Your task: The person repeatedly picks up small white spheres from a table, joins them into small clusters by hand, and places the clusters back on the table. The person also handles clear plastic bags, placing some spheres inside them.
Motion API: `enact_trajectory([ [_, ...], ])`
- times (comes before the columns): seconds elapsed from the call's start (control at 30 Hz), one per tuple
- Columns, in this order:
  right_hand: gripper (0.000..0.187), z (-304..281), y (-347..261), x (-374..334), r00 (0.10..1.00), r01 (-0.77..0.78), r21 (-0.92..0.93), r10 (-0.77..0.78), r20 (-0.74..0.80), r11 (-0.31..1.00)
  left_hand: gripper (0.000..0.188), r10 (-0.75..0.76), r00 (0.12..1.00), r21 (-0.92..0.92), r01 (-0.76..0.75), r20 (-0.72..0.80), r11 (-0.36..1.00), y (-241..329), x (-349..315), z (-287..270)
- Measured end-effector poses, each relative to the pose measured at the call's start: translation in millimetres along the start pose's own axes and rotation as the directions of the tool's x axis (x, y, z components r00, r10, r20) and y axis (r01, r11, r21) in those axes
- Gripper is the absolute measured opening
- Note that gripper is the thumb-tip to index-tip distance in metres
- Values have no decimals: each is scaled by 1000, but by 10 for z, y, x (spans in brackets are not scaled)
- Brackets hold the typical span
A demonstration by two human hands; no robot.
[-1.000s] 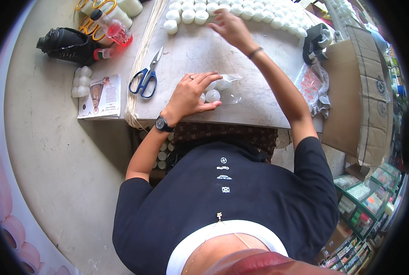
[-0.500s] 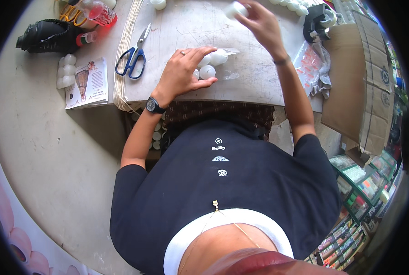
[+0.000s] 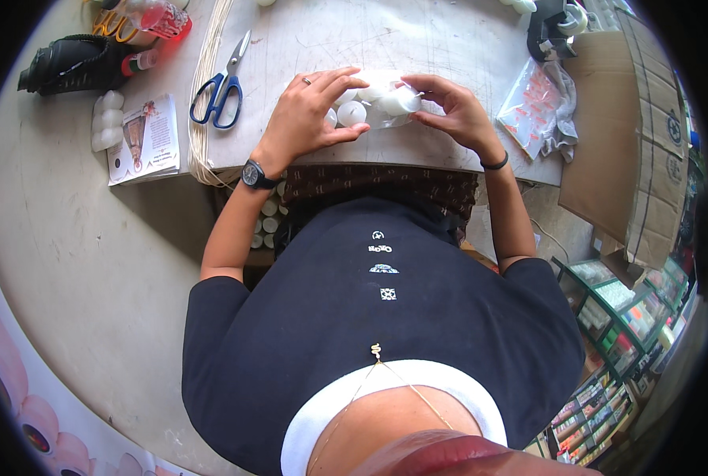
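Observation:
Close together over the table, my two hands frame a small cluster of white candles on clear plastic film [image 3: 383,122]. My left hand [image 3: 302,119] curls around the cluster's left side, thumb and fingers on either side of several candles; one round candle [image 3: 351,114] shows its short wick. In my right hand [image 3: 461,115], thumb and fingers grip another white candle [image 3: 401,101], tilted with its wick pointing right, at the right end of the cluster. The far candles are partly hidden by film and fingers.
Blue-handled scissors [image 3: 220,99] lie left of my hands beside a bundle of pale string [image 3: 203,147]. Further left are a printed leaflet [image 3: 143,139], stacked white candles [image 3: 108,120] and a black bottle [image 3: 76,65]. Rightward are a plastic bag [image 3: 528,111], tape dispenser [image 3: 546,32] and cardboard box [image 3: 604,119].
My right hand has come down and nearer with its candle, from the far right of the table to the cluster. My left hand stays around the candles. The view has shifted slightly.

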State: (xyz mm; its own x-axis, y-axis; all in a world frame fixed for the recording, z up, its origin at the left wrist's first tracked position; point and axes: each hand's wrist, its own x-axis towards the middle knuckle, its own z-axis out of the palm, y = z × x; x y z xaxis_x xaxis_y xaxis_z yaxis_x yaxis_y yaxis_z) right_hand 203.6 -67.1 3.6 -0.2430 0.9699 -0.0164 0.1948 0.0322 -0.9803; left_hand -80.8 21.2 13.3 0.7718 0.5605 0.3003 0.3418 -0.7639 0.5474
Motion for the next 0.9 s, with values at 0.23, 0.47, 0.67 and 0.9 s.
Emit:
enact_trajectory([
  [0.23, 80, 157, -36, -26, 993, -10, 336, 48, -104, 942, 55, 11, 1000, 9, -11, 0, 1000, -4, -3, 4],
  [0.47, 60, 627, 3, -173, 907, -43, 177, 112, -406, 983, 53, 23, 999, 16, -22, -26, 1000, -11, -1, 25],
  [0.67, 36, 681, -38, -209, 885, -81, 79, 108, -453, 994, 53, 21, 1000, 8, -21, -18, 1000, -12, 5, 13],
  [0.9, 35, 575, 2, -224, 931, -30, 95, 63, -360, 995, 53, 42, 999, 23, -42, -26, 999, -17, 2, 14],
])
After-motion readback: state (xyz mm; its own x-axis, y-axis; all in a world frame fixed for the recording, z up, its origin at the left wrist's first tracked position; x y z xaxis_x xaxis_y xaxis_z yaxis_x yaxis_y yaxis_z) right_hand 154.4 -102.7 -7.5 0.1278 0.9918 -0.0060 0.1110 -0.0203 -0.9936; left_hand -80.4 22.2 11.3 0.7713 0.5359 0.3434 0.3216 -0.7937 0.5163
